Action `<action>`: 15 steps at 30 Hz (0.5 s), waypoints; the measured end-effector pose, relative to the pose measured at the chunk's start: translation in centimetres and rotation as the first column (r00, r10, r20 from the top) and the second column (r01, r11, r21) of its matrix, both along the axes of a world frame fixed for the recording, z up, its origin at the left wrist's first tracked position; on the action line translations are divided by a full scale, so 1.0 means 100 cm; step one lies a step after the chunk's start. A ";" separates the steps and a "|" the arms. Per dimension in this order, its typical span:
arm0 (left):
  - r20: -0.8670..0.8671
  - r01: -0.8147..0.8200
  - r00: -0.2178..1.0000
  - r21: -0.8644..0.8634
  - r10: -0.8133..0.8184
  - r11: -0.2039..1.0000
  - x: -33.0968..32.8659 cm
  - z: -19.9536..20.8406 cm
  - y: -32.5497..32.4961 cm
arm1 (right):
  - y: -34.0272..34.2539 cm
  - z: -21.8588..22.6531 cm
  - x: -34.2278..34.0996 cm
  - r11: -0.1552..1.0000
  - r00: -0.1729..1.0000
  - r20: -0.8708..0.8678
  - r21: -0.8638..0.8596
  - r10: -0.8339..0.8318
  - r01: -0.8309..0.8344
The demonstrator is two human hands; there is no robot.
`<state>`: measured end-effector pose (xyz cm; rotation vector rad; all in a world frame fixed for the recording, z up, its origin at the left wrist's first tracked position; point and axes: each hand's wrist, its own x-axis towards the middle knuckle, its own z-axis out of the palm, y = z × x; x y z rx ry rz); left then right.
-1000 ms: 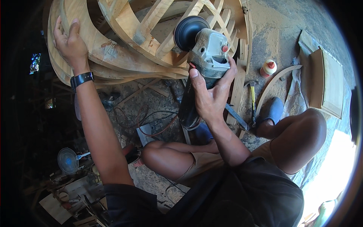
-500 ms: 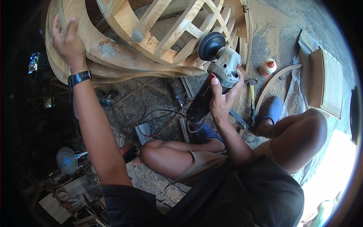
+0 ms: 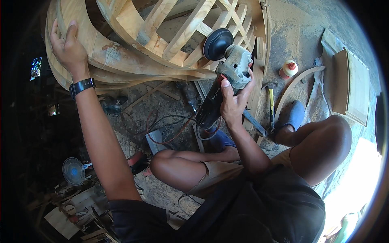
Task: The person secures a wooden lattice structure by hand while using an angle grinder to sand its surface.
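Note:
My right hand [image 3: 237, 95] is wrapped round an angle grinder [image 3: 216, 95] with a black body and a grey metal head. Its round black pad [image 3: 218, 44] points up and away from me, beside the slats of a curved wooden frame [image 3: 121, 54]. Whether the pad touches the wood I cannot tell. My left hand [image 3: 69, 50] rests on the broad curved boards at the frame's left, thumb and fingers apart. A dark watch [image 3: 83, 87] is on that wrist. Pale smudges mark the wood between my hands.
A glue bottle [image 3: 288, 69], a hammer [image 3: 270, 101], a metal ruler [image 3: 254, 122] and a curved wood strip [image 3: 298, 83] lie to the right. Cords [image 3: 170, 137] cross the floor below the grinder. A small fan [image 3: 73, 171] stands at lower left among wood scraps.
The grinder in my right hand has shifted slightly left and up. My left hand stays on the boards, and the frame sits a little further left in view.

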<state>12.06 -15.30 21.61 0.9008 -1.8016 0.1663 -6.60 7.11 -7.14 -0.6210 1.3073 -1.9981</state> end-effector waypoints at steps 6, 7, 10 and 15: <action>0.040 -0.024 0.999 -0.033 0.025 0.999 -0.002 -0.001 0.002 | -0.002 -0.017 -0.001 1.000 0.992 0.125 -0.012 0.026 -0.024; 0.041 -0.023 0.999 -0.031 0.025 0.999 -0.002 0.000 0.002 | -0.002 -0.020 -0.002 1.000 0.996 0.093 -0.002 0.015 -0.015; -0.015 -0.014 1.000 0.053 0.015 0.999 -0.002 -0.001 0.006 | -0.001 0.000 -0.004 1.000 0.999 0.048 0.004 0.011 -0.011; -0.027 0.002 1.000 0.036 -0.001 0.999 -0.008 -0.003 0.008 | -0.003 -0.016 -0.003 1.000 0.998 0.063 0.016 0.014 -0.015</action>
